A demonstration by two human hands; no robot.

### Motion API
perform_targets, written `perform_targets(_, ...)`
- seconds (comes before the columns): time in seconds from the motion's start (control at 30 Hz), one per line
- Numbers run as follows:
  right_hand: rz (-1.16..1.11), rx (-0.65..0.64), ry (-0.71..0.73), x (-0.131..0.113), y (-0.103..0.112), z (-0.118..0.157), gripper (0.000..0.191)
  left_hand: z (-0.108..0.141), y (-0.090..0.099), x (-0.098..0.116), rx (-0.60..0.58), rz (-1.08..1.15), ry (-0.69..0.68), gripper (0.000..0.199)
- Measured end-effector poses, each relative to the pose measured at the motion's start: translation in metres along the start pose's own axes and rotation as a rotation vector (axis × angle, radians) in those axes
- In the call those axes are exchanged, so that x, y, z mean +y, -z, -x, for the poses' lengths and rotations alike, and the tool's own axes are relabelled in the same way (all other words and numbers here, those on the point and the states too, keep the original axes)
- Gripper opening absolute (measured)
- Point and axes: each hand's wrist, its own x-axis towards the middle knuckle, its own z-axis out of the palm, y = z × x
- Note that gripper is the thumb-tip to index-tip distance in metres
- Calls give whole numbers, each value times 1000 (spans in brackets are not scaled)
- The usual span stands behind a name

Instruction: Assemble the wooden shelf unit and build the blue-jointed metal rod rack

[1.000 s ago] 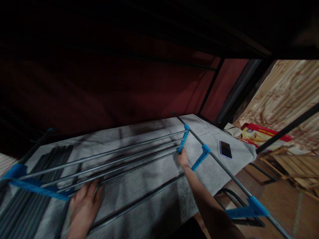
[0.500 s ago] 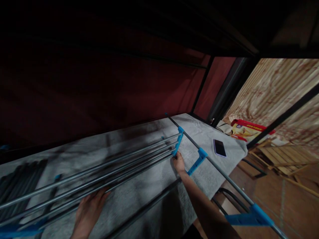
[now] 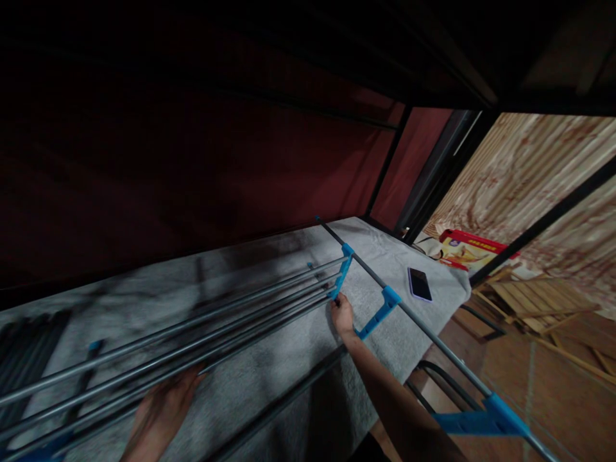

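Note:
A rack of several grey metal tubes (image 3: 240, 313) with blue plastic brackets lies across the cloth-covered table. My left hand (image 3: 166, 407) is closed around the nearest tube, its fingertips partly hidden behind the metal. At the tubes' far right end, my right hand (image 3: 342, 314) pinches the lower tip of a blue bracket (image 3: 342, 274), where the tubes meet it. A long cross tube (image 3: 433, 335) runs through this bracket and a second blue bracket (image 3: 380, 312), which stands just right of my right wrist. A third blue bracket (image 3: 486, 417) sits lower on that cross tube.
Dark loose tubes (image 3: 33, 359) lie at the table's left. A phone (image 3: 419, 284) rests near the right edge of the grey cloth (image 3: 385, 244). Beyond are a red and yellow box (image 3: 469, 249) and wooden slatted furniture (image 3: 543, 301). Black frame bars (image 3: 389, 163) rise behind.
The view has shifted slightly. My left hand sits a little farther left along the tube; my right hand keeps its pinch at the bracket.

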Motion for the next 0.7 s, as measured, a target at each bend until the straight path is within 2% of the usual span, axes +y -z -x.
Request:
perform_targets(0.33,143,26,29,1,-1,3,28,-6,9,11,36,-45,-65,39)
perform_targets(0.53,184,18,15,-5,1,0,28,-8,2,9,107,-44,-127,34)
perform_targets(0.6,184,4,6,-10,3,3,30,-7,2,16,84,-53,-128,33)
perform_targets(0.7,182,-28,-13,-14,8,9,33,1,9,37,62,-94,-58,33)
